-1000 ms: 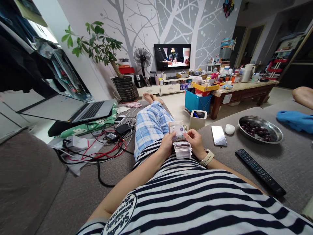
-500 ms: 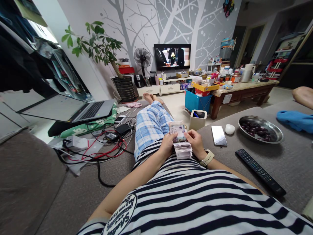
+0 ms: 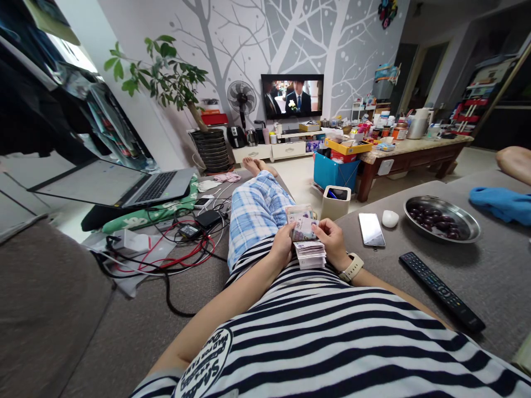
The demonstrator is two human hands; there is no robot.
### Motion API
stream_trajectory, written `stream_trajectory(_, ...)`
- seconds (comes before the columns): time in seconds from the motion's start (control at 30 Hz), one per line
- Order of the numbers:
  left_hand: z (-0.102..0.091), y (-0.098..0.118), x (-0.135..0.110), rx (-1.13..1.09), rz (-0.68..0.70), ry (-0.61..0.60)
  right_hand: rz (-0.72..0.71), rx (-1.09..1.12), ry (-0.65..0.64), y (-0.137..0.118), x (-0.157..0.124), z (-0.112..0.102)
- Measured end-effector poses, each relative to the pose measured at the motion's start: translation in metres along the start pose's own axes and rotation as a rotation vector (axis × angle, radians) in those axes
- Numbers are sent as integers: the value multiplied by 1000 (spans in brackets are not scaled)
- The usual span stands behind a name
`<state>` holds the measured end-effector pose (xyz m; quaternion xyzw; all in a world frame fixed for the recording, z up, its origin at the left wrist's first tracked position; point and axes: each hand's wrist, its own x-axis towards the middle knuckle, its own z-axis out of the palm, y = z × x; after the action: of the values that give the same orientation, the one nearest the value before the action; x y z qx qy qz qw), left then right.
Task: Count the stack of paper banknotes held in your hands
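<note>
Over my lap I hold a wad of banknotes between both hands. My left hand is closed on its left side, thumb on top. Opposite it, my right hand pinches the right edge of the notes with thumb and finger; a pale watch is on that wrist. A folded stack of notes with its layered edges showing hangs just below, against my striped shirt. The fingers beneath the notes are hidden.
On the sofa to my right lie a phone, a white earbud case, a remote and a steel bowl of dark fruit. To my left are tangled cables and a laptop. A small bin stands beyond.
The top banknote between my hands has shifted and tilted, and my right hand has moved very slightly. The television picture has changed. The folded stack below stays in place.
</note>
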<state>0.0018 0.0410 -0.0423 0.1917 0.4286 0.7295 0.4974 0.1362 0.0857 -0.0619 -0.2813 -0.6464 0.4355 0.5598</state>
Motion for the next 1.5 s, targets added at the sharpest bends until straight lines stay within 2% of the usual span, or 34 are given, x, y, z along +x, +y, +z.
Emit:
stream_trajectory(0.23,0,1,0,28,28,-31,18,59,-27,-5,-1,1)
stream_trajectory(0.6,-1,1,1,103,61,6,27,113,-43,-10,0,0)
stream_trajectory(0.77,1,4,-2,95,54,-30,10,85,-50,-12,1,0)
stream_trajectory(1.13,1,5,-1,66,39,3,10,70,-72,-16,2,-1)
stream_trajectory(1.5,0,2,2,77,35,-20,8,75,-49,-12,1,-1)
